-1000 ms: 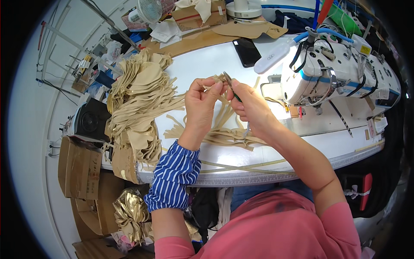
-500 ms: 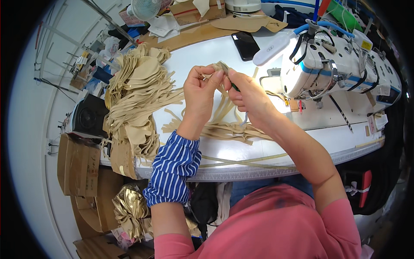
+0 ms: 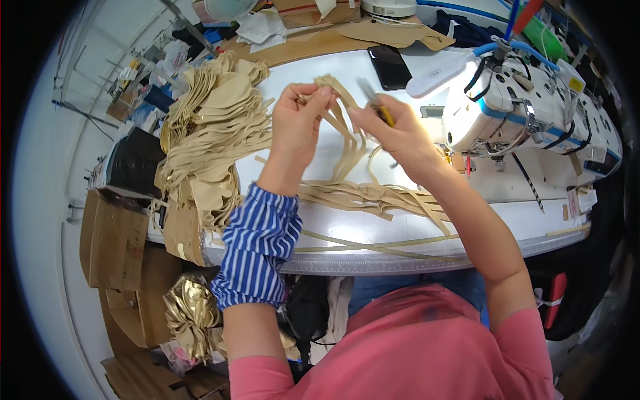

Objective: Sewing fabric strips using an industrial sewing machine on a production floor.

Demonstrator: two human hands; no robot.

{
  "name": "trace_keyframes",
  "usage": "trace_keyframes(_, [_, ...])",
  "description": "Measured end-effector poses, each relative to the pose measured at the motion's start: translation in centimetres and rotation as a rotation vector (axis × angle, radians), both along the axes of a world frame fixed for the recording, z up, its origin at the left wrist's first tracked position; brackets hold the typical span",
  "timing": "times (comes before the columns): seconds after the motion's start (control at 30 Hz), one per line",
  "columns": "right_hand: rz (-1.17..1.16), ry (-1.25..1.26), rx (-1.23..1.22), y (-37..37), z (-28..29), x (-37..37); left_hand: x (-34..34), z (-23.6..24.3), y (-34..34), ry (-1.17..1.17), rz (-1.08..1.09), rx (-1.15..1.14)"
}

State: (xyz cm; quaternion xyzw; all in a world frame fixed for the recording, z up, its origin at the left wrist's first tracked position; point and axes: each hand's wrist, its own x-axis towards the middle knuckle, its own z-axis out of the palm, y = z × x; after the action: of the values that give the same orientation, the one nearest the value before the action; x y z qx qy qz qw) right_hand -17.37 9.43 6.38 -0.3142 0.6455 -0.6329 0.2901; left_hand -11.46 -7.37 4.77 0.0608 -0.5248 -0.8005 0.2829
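Observation:
My left hand is closed, pinching the upper end of a beige fabric strip between thumb and fingers. Several lengths of strip hang from that pinch toward the table. In my right hand are thread snips; a yellow and dark handle shows, and the metal blade is smeared by motion. The thumb and forefinger of this hand lie close to the hanging strip, but whether they touch it I cannot tell. Below both hands, more loose beige strips lie across the white table.
A large stack of beige fabric pieces sits left of my hands. At right stands a white sewing machine. A black phone lies at the back. A ruler strip runs along the front edge, and cardboard boxes stand lower left.
My hands have moved apart. The snips have come away from the fabric at my left fingertips and shifted right, and the strips now hang in longer view from the left hand.

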Motion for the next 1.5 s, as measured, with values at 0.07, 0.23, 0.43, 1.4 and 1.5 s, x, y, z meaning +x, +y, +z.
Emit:
trace_keyframes(0.07, [-0.129,0.197,-0.079,0.4,0.7,-0.3,0.1,1.2,-0.7,0.010,0.020,-0.009])
trace_keyframes(0.23, [-0.245,0.514,-0.067,-2.1,2.2,-0.1,0.4,3.7,-1.0,-0.060,-0.023,-0.140])
trace_keyframes(0.43, [-0.006,0.427,-0.010,-5.2,3.9,-1.6,1.1,6.2,-1.3,-0.031,-0.044,-0.239])
trace_keyframes(1.4, [0.175,-0.144,-0.323,3.4,8.4,2.0,6.6,4.1,0.5,-0.426,-0.633,-0.552])
trace_keyframes(1.5, [0.144,-0.282,-0.313,6.5,6.2,1.8,7.2,7.4,1.6,-0.513,-0.616,-0.718])
